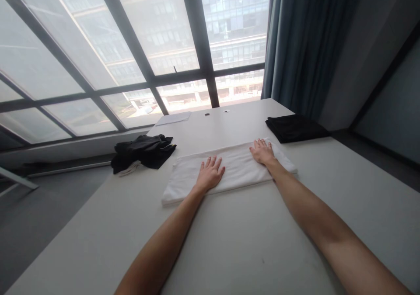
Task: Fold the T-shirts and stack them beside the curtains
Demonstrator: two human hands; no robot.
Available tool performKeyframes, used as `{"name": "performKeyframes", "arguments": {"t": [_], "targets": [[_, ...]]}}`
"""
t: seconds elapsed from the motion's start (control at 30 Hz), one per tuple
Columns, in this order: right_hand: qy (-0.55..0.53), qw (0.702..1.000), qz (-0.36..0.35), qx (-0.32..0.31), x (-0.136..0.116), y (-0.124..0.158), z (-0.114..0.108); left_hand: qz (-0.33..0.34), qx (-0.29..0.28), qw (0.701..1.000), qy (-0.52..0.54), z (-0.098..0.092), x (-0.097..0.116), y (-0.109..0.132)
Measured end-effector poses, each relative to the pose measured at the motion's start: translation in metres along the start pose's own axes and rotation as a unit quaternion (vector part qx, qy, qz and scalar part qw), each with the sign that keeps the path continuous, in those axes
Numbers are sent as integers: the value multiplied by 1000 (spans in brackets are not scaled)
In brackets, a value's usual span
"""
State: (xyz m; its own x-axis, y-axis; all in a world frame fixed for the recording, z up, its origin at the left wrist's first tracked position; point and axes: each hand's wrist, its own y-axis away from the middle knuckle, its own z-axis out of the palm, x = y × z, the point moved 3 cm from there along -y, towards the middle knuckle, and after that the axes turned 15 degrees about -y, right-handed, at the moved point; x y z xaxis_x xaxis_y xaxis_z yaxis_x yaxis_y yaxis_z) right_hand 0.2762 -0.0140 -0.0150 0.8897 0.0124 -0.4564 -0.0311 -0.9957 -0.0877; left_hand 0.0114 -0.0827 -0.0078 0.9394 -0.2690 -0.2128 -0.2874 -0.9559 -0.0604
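Right, straight to the head view, and it's the white cloth (238, 166) in the middle of the scene, a long folded band lying flat across the white table (243, 238), directly beneath both palms! Left hand (210, 174) sits a little left of the cloth's middle, its wrist by the near edge, with a good stretch of fabric showing beyond the thumbless side. Over on the other flank, the right hand (261, 151) is farther forward, close to the far edge and toward the right end, white fabric on either side of it.

Look at the pose: both hands are palm down, fingers spread and unclenched, laid on the fabric and grasping nothing. The left arm slants in from the lower left, fingers aimed away from the body; the right arm cuts in diagonally from the lower right corner, reaching long.

Out wide, a rumpled dark garment pile (141, 150) lies beyond the cloth's left end, and a folded black cloth (297, 128) rests past the right end, near the curtain (295, 46).
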Motion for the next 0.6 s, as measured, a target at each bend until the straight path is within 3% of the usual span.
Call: {"name": "performKeyframes", "arguments": {"t": [0.1,0.23,0.43,0.6], "targets": [[-4,999,-3,32,10,-4,-9,-1,-2,1000,1,0,1,0],[-23,990,28,135,17,1,-16,0,-7,1000,2,1,2,-1],[-59,985,58,153,34,4,-18,2,-1,1000,11,2,2,-1],[-55,977,19,205,1,15,-21,-3,6,1000,18,1,3,2]]}}
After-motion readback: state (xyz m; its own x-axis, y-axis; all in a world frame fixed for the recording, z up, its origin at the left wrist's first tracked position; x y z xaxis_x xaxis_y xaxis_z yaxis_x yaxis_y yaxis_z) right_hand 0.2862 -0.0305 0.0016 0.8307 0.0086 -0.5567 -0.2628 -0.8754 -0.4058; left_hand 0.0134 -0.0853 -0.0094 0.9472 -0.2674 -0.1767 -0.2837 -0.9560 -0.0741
